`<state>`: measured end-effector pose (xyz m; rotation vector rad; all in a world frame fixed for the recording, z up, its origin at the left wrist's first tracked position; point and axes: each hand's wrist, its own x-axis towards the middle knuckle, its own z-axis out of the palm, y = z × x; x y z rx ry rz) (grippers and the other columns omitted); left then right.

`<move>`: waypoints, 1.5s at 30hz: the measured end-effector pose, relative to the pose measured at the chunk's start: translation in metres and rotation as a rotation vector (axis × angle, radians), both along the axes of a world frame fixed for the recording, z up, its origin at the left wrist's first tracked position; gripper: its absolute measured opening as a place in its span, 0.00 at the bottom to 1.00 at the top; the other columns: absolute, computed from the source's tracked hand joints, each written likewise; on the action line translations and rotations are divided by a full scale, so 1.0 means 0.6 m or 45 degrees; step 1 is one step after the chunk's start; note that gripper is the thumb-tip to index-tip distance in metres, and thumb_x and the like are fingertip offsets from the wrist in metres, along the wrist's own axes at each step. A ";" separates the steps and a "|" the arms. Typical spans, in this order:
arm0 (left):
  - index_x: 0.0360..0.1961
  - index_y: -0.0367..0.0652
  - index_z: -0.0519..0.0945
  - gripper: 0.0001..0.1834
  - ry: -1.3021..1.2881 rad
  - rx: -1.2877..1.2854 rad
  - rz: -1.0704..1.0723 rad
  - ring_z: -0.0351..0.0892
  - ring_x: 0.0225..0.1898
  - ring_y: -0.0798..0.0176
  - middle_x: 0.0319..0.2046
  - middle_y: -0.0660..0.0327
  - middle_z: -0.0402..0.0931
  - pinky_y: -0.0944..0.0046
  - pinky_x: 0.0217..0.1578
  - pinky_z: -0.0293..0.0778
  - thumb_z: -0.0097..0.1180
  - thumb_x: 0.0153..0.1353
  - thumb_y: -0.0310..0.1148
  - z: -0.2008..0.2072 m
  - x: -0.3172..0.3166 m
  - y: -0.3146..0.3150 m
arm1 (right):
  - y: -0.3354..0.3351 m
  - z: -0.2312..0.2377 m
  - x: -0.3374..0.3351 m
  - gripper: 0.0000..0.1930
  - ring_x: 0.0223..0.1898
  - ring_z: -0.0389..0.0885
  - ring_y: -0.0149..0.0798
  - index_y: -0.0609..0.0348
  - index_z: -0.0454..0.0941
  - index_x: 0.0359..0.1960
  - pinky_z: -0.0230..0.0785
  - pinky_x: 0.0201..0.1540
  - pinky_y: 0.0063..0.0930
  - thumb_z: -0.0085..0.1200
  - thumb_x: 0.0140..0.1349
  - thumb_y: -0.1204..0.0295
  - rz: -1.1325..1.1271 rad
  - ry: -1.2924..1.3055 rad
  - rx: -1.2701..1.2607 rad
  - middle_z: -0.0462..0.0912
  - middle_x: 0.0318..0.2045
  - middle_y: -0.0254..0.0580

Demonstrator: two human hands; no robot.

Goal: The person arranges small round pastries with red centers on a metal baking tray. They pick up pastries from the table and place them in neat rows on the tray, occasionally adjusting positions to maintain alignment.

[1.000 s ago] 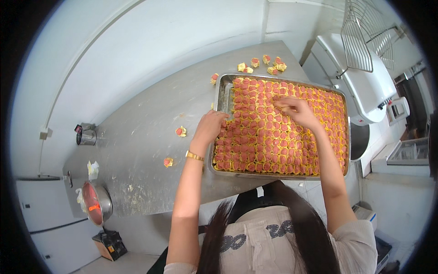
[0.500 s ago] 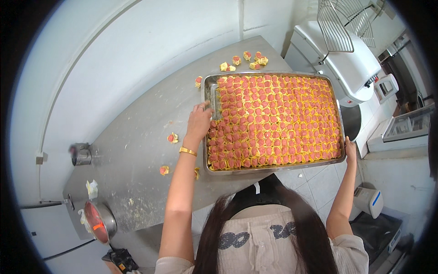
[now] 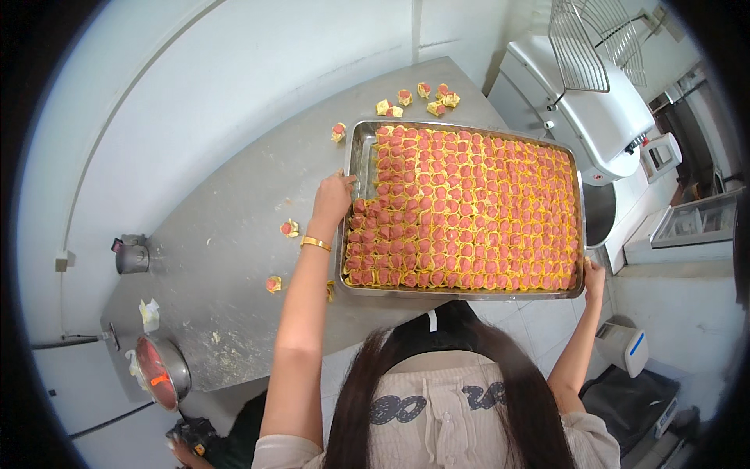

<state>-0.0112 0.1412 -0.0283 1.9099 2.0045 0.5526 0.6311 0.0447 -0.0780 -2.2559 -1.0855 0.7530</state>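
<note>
A large metal tray (image 3: 437,295) is packed with rows of open-topped dumplings (image 3: 469,211), pink filling in yellow wrappers. Its upper left corner shows a bare strip of metal. My left hand (image 3: 333,197) has its fingers closed over the tray's left rim. At the lower right corner my right hand (image 3: 595,279) grips the rim, its fingers partly hidden by the tray. The tray reaches past the near edge of the steel table (image 3: 226,234). Several loose dumplings (image 3: 290,227) lie on the table to the left of the tray and beyond it.
A metal bowl of pink filling (image 3: 162,371) sits at the table's left end, with a metal cup (image 3: 132,256) farther back. Behind the tray on the right stands a white machine (image 3: 578,109) with a wire guard. Another person's hand (image 3: 186,453) shows at the lower left.
My left hand has moved from over the tray's inner left side to its outer rim. The tray's right side has tilted slightly toward me. Another person has come into view at the lower left.
</note>
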 end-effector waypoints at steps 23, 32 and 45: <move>0.28 0.50 0.87 0.08 0.316 -0.092 -0.246 0.68 0.56 0.61 0.54 0.67 0.76 0.60 0.54 0.67 0.56 0.52 0.27 0.028 0.012 -0.013 | 0.237 0.147 -0.655 0.16 0.52 0.76 0.45 0.61 0.80 0.45 0.68 0.56 0.33 0.60 0.52 0.81 1.765 0.063 0.580 0.78 0.47 0.43; 0.26 0.48 0.86 0.08 0.565 0.029 -0.271 0.70 0.51 0.64 0.47 0.70 0.78 0.63 0.49 0.67 0.54 0.52 0.27 0.027 0.004 0.003 | 0.301 0.092 -0.739 0.15 0.48 0.77 0.45 0.60 0.82 0.40 0.71 0.50 0.36 0.59 0.49 0.82 2.136 0.041 0.590 0.78 0.40 0.42; 0.28 0.46 0.85 0.07 0.610 -0.033 -0.290 0.71 0.47 0.66 0.44 0.70 0.78 0.63 0.47 0.66 0.55 0.52 0.27 0.021 0.003 0.012 | 0.312 0.085 -0.772 0.11 0.43 0.75 0.47 0.54 0.86 0.34 0.68 0.49 0.40 0.59 0.48 0.79 2.235 -0.110 0.559 0.79 0.38 0.40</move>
